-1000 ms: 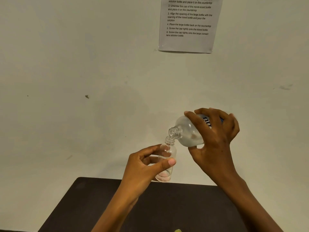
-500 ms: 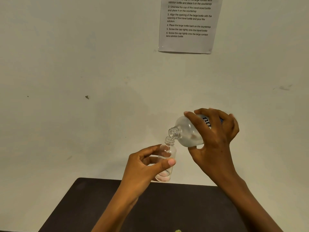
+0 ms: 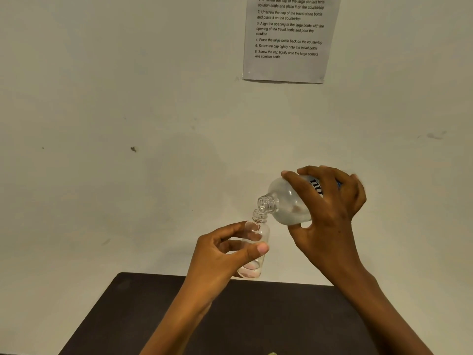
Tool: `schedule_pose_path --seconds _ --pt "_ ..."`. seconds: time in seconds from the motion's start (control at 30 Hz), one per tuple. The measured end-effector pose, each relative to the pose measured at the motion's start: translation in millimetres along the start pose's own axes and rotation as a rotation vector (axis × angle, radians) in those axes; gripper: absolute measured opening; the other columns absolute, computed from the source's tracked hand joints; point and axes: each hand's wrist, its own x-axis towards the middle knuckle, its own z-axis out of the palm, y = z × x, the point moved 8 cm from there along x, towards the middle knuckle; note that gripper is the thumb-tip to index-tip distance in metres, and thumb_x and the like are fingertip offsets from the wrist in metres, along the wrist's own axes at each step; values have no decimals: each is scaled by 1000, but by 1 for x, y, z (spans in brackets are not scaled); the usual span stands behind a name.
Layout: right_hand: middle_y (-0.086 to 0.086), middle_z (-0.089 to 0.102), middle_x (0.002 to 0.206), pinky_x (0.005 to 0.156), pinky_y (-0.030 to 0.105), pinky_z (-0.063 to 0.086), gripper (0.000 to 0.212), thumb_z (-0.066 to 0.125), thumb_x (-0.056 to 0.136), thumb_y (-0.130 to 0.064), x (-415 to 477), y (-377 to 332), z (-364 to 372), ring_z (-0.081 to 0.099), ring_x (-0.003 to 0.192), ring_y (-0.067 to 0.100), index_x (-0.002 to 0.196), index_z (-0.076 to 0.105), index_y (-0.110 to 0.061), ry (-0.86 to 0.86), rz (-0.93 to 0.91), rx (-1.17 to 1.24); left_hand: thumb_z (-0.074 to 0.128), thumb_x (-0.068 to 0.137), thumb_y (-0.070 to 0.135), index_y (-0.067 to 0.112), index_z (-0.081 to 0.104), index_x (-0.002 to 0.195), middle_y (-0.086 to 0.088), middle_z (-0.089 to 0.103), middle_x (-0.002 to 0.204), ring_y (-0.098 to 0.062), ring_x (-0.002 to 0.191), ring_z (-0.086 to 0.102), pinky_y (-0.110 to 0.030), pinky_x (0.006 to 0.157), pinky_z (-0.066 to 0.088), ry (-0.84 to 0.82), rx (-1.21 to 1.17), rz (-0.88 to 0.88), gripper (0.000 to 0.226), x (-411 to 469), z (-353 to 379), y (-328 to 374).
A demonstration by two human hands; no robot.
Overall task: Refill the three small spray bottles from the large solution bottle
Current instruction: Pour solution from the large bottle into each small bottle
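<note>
My left hand holds a small clear bottle upright in the air, thumb in front and fingers behind; its neck is uncapped. My right hand grips the large frosted solution bottle, tilted down to the left. The large bottle's open mouth sits right above the small bottle's neck, touching or nearly so. A little liquid lies in the small bottle's bottom. Both bottles are held above the far edge of the dark table. No other small bottles or caps are in view.
A pale wall fills the background, with a printed instruction sheet taped high on it. A small yellow-green object peeks in at the bottom edge of the table.
</note>
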Motion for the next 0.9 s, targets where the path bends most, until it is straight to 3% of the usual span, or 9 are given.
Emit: schedule_pose_path --seconds 0.27,0.6,0.73,0.9 --pt "7 49 121 109 22 -1 70 71 59 -19 -2 1 1 32 121 30 124 45 -28 10 -8 3 70 47 42 40 62 84 17 67 90 -10 87 67 -24 66 59 0 3 0 38 0 0 -1" --pt "5 47 122 109 24 2 72 71 59 -19 -1 1 3 31 122 29 125 44 -30 18 -13 15 75 51 44 40 64 79 25 70 77 -13 89 68 -38 79 58 22 12 -10 30 1 -3 -2" --pt "7 48 122 107 34 9 72 71 60 -20 -2 0 3 31 122 29 125 43 -30 21 -19 5 81 52 44 40 65 80 17 71 87 -16 92 68 -42 80 57 21 8 -17 32 -1 -2 -1" --pt "7 50 122 108 30 7 70 71 61 -20 -2 0 1 31 122 29 125 43 -30 23 -17 5 69 49 42 38 63 87 11 69 96 -17 95 67 -42 82 57 8 18 -14 38 -3 0 1"
